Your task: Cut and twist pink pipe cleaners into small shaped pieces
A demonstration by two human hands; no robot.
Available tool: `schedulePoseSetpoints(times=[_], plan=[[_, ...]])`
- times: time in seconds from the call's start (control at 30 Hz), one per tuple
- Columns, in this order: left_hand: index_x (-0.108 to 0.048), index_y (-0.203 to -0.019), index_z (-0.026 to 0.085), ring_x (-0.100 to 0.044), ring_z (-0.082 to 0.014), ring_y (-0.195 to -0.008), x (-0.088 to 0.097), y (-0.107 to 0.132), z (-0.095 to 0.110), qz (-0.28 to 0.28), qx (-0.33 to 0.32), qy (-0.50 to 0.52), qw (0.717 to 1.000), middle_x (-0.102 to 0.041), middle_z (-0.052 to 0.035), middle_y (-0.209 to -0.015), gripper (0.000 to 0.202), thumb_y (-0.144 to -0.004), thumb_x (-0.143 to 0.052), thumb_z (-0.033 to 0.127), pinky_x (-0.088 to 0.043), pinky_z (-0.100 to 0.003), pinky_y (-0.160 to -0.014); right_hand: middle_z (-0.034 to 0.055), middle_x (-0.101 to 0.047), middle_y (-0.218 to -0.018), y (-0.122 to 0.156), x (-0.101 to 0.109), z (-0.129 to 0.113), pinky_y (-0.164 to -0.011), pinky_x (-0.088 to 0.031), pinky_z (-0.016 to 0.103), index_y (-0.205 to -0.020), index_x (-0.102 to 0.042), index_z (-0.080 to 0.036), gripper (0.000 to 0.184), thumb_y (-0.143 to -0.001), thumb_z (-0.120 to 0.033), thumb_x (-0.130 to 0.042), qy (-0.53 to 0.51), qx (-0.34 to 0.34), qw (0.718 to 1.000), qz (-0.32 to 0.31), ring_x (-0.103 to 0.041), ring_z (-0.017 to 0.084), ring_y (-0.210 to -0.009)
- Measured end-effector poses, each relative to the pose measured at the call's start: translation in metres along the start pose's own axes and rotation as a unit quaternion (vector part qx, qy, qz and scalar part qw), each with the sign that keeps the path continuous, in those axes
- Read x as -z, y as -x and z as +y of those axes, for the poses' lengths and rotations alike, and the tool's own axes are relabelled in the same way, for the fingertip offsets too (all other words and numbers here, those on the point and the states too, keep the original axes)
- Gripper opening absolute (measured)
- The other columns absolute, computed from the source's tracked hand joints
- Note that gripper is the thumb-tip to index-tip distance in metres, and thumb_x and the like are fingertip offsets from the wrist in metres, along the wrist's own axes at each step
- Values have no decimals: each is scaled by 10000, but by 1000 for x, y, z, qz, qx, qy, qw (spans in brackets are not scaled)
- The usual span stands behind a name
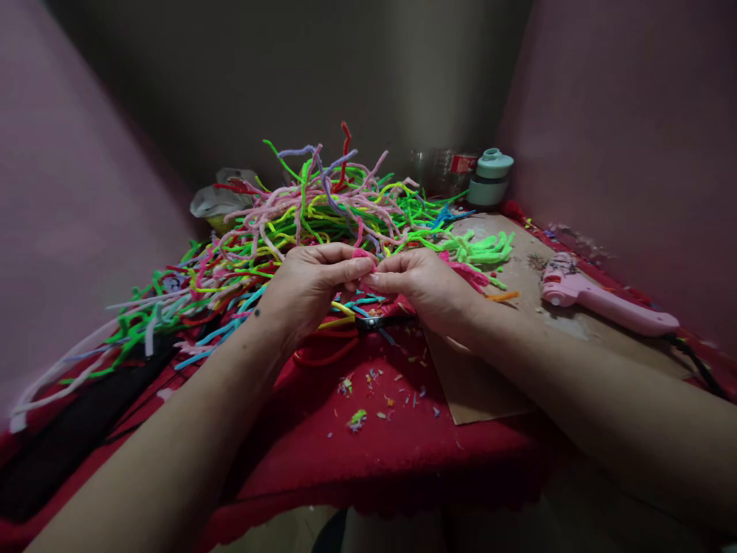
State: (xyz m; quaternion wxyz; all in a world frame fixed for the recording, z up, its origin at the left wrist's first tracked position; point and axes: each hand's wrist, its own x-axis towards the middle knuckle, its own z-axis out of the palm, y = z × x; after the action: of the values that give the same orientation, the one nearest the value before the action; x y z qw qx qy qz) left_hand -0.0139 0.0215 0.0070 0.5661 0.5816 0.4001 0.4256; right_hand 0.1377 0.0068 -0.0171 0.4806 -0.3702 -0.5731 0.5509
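Both hands meet over the red-covered table, fingertips nearly touching. My left hand (316, 280) pinches a bright pink pipe cleaner (361, 253) between thumb and forefinger. From the other side my right hand (411, 280) pinches the same pink piece. Most of its shape is hidden by the fingers. Behind the hands spreads a big tangled pile of pipe cleaners (311, 207) in pink, green, yellow, red and blue. Below the hands lies a tool with red handles (325, 357), probably scissors or pliers, partly covered by my left hand.
On the right, a pink hot glue gun (610, 303) lies on a cardboard sheet (477, 384). A teal-capped container (490, 178) and a clear plastic bottle (446, 173) stand at the back. Coloured fluff scraps (358, 418) dot the red cloth (334, 461). A black strip-like item (80, 438) lies left.
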Motion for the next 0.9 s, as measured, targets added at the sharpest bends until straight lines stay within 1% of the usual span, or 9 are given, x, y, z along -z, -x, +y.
schedulePoseSetpoints(times=[0.13, 0.27, 0.4, 0.5, 0.63, 0.7, 0.73, 0.83, 0.9], plan=[[-676, -758, 144, -501, -54, -445, -1, -1, 0, -1, 6, 46, 999, -590, 24, -547, 172, -605, -747, 182, -396, -174, -460, -22, -548, -528, -1, 0, 1, -555, -328, 250, -556, -615, -142, 146, -636, -254, -666, -32, -15, 999, -17, -421, 80, -522], [-634, -652, 130, -494, -47, -436, 1, -2, 1, -1, -6, 34, 999, -585, 22, -541, 135, -600, -750, 175, -395, -166, -455, -21, -549, -544, 0, -1, 2, -563, -329, 252, -583, -629, -139, 123, -637, -244, -663, -27, -12, 999, -30, -417, 82, -532], [-615, -621, 135, -487, -53, -429, 2, -1, 1, 3, -10, 20, 1000, -562, 28, -517, 156, -579, -759, 180, -383, -173, -442, -19, -543, -547, 0, 1, 3, -570, -328, 259, -585, -635, -140, 162, -648, -285, -665, -2, -1, 999, -53, -417, 88, -535], [-614, -607, 135, -482, -58, -433, 1, 0, 2, 18, -26, -3, 999, -560, 23, -510, 150, -594, -745, 207, -375, -180, -442, -20, -542, -556, -1, 2, 4, -571, -325, 260, -619, -645, -140, 165, -656, -300, -662, 12, 4, 998, -60, -419, 89, -535], [-634, -610, 143, -474, -61, -461, -4, 4, 3, 65, -84, -85, 991, -594, 14, -542, 109, -633, -702, 226, -360, -181, -447, -26, -517, -547, -2, 2, 4, -544, -302, 255, -619, -635, -145, 159, -677, -293, -634, 72, 0, 997, -40, -395, 87, -525], [-646, -624, 150, -470, -57, -471, -5, 5, 4, 94, -115, -125, 981, -605, 21, -562, 76, -630, -695, 207, -346, -173, -443, -30, -499, -549, -2, 1, 4, -535, -289, 254, -606, -621, -146, 164, -701, -279, -606, 103, 16, 994, -18, -375, 83, -524], [-652, -634, 153, -465, -55, -468, -6, 5, 4, 98, -118, -135, 979, -603, 25, -562, 68, -628, -695, 206, -340, -171, -437, -29, -497, -555, -2, 0, 4, -536, -287, 254, -607, -617, -146, 169, -713, -275, -595, 111, 27, 993, -6, -371, 83, -527], [-668, -670, 157, -449, -56, -441, -6, 5, 4, 64, -78, -146, 984, -585, 29, -534, 89, -641, -690, 239, -325, -175, -415, -18, -514, -581, -1, -2, 4, -548, -304, 257, -596, -608, -148, 209, -728, -309, -600, 124, 56, 990, 29, -395, 93, -553], [-669, -659, 156, -452, -59, -441, -6, 6, 4, 53, -58, -153, 985, -580, 28, -523, 92, -637, -691, 243, -335, -176, -419, -10, -524, -582, 0, -2, 3, -555, -315, 259, -578, -603, -151, 253, -722, -358, -618, 125, 62, 990, 35, -415, 104, -571]])
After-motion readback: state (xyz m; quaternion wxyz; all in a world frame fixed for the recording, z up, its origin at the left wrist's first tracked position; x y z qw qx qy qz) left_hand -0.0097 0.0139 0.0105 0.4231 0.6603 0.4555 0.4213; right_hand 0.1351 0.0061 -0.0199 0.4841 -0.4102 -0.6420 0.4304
